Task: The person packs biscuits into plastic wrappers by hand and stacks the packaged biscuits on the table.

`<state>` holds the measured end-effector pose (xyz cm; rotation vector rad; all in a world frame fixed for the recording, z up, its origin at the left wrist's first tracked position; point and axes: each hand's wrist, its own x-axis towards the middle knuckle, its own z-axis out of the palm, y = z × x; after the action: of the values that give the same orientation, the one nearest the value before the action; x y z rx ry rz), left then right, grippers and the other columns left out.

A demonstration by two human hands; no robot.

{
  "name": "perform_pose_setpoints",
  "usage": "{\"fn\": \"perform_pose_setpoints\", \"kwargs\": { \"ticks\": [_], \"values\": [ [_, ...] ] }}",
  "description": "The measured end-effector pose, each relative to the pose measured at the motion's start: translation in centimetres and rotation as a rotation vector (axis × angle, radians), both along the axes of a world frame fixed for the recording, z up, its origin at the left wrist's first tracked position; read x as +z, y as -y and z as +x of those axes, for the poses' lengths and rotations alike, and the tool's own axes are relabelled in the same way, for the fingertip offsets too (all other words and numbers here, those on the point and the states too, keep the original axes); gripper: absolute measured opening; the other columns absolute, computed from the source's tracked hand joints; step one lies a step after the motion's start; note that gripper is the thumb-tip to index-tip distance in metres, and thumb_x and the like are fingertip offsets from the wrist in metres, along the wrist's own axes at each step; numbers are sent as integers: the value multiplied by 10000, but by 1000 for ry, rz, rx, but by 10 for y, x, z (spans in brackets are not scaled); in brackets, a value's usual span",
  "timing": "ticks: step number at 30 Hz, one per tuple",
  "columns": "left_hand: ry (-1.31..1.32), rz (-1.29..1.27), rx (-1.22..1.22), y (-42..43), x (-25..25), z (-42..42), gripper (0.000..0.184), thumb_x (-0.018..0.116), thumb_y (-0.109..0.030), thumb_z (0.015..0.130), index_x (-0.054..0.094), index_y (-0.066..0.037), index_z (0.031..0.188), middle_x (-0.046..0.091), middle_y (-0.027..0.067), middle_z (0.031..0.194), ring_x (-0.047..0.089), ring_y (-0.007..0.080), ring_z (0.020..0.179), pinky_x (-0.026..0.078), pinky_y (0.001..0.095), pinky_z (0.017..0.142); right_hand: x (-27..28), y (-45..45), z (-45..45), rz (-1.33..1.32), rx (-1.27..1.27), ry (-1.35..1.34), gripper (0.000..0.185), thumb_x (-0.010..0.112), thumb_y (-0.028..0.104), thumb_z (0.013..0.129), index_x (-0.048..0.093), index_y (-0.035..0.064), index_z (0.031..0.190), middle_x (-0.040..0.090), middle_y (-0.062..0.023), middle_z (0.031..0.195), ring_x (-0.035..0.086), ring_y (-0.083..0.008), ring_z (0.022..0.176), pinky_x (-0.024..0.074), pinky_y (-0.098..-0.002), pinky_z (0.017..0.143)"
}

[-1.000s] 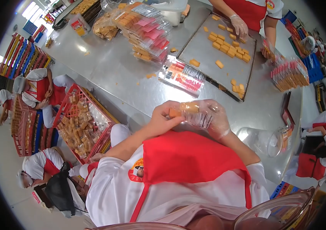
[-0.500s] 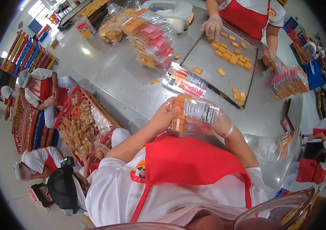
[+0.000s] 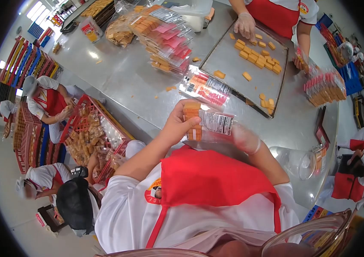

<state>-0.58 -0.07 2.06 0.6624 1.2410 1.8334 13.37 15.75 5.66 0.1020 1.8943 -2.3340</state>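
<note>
My bare left hand grips one end of a clear bag of orange-brown biscuits, thumb on top, with its printed label facing up. At the bag's other end is my gloved right hand, blurred, its fingers partly behind the plastic. Just beyond the bag lies a flat printed wrapper on the metal table. A metal tray with loose biscuits stands farther back, beside a stack of filled bags.
Across the table, a co-worker's gloved hand reaches over the tray, and their other hand holds a bag near a row of packets. A clear container stands at the right. A red crate of bagged biscuits is at the left.
The bag, first held between both hands, now lies label-up and slightly left. My left hand has moved up and left. The co-worker's gloved hand has shifted over the tray.
</note>
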Motion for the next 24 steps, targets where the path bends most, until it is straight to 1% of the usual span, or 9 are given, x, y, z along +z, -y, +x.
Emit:
{"fn": "perform_pose_setpoints", "kwargs": {
  "ticks": [1, 3, 5, 8, 11, 14, 17, 20, 24],
  "values": [
    [-13, -14, -3, 0, -4, -2, 483, 663, -122, 737, 398, -93, 1140, 525, 23, 1006, 522, 127, 923, 443, 287, 794, -6, 0, 0, 265, 62, -19, 408, 441, 228, 871, 429, -21, 1193, 534, -102, 1098, 539, -173, 953, 435, -293, 827],
    [47, -17, -38, -2, -6, -5, 514, 671, -120, 727, 392, -93, 1158, 524, 29, 1008, 526, 135, 925, 447, 292, 799, -4, 2, 1, 275, 41, 72, 390, 424, 239, 880, 453, -24, 1167, 566, -109, 1046, 562, -174, 906, 461, -292, 786],
    [189, 9, -94, -4, -2, -9, 552, 676, -118, 719, 380, -94, 1184, 522, 35, 1013, 527, 141, 930, 447, 295, 807, 10, 5, 0, -235, -122, 275, 389, 438, 248, 875, 466, -26, 1150, 564, -125, 1036, 568, -189, 894, 472, -302, 769],
    [255, 113, -162, -5, 6, -13, 593, 684, -122, 710, 371, -97, 1212, 515, 40, 1032, 524, 145, 943, 447, 295, 807, 13, 7, -2, -408, -142, 159, 398, 491, 273, 854, 485, -23, 1120, 561, -144, 1037, 572, -204, 887, 474, -315, 762],
    [168, 21, -177, -8, 4, -11, 613, 691, -147, 709, 358, -96, 1221, 502, 40, 1048, 515, 146, 961, 448, 292, 807, 29, 2, -8, -88, -50, 280, 449, 514, 328, 846, 483, -19, 1129, 571, -144, 1013, 575, -203, 889, 473, -313, 766],
    [172, 33, -145, -11, 0, -6, 629, 698, -193, 711, 348, -84, 1222, 500, 43, 1050, 509, 154, 969, 447, 291, 808, 1, 5, -7, 269, -24, -83, 460, 506, 348, 848, 484, -13, 1132, 582, -148, 991, 582, -205, 879, 474, -315, 764],
    [378, 119, -148, -11, -1, -4, 634, 693, -231, 722, 338, -75, 1223, 494, 52, 1068, 498, 160, 986, 444, 297, 811, 9, -1, -10, -132, -13, 217, 438, 497, 327, 850, 487, 1, 1142, 592, -134, 985, 588, -196, 874, 467, -302, 772],
    [251, 124, -164, -6, -18, -10, 634, 686, -263, 730, 335, -70, 1221, 475, 72, 1113, 482, 179, 1020, 438, 318, 833, 13, -4, -8, -264, 40, 236, 444, 494, 341, 851, 480, 36, 1172, 595, -93, 1015, 592, -175, 869, 459, -286, 789],
    [456, 224, -156, 2, -30, -13, 608, 670, -181, 729, 354, -63, 1235, 475, 80, 1117, 472, 206, 1050, 411, 354, 889, 14, -25, -12, 262, 254, 44, 422, 545, 310, 830, 494, 78, 1180, 589, -48, 1052, 560, -153, 941, 431, -267, 833]
  ]
}}
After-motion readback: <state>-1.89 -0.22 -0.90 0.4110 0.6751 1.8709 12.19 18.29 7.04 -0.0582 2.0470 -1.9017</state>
